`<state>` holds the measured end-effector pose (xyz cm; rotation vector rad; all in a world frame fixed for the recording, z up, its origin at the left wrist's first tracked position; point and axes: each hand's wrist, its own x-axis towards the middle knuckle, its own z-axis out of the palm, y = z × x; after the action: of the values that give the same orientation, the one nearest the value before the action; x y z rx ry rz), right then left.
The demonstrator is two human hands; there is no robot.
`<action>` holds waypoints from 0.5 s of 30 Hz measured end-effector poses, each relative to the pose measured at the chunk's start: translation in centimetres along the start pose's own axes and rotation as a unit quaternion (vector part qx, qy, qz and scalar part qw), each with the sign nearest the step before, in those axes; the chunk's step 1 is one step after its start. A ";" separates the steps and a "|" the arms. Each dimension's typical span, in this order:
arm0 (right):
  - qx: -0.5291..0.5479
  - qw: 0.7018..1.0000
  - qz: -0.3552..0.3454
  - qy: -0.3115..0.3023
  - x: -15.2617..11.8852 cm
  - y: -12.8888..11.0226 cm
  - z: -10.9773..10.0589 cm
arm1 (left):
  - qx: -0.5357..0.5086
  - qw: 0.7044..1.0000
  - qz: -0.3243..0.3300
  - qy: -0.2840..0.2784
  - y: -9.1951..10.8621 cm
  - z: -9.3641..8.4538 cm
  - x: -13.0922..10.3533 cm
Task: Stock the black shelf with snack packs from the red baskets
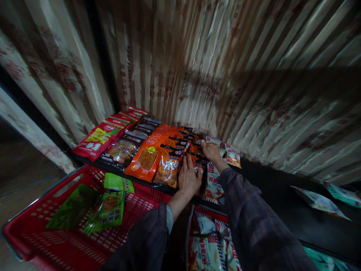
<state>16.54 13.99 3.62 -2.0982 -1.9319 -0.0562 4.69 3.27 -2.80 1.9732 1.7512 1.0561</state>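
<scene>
Two hands press orange bags (168,165) near the shelf's (261,188) front edge; left (189,178), fingers together; right (211,151), grip unclear.

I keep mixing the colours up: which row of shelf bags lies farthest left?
The red row, outermost; the brown row comes next, then the orange row.

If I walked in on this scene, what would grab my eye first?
Probably the bright orange snack bags in the middle of the dark shelf, with red bags at the left end of the row. Next, the two bare hands, left and right, reaching onto the packets just right of them. Then the red plastic basket at lower left, holding green packets.
</scene>
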 end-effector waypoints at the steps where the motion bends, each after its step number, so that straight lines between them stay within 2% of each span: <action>1: -0.007 1.000 0.010 -0.007 0.1 0.0 -0.1 | 0.001 1.000 0.000 -0.002 0.0 -0.1 0.0; 10: -0.024 0.997 0.061 -0.045 0.0 -0.1 -1.2 | 0.012 0.998 -0.021 -0.049 0.5 -1.2 0.2; 15: -0.019 0.997 0.047 -0.051 0.1 -0.6 -1.2 | 0.018 0.997 -0.031 -0.063 0.8 -1.6 0.2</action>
<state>16.17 13.85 4.87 -2.2544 -1.9000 0.0345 4.15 2.86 -1.09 1.9475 1.7649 0.8660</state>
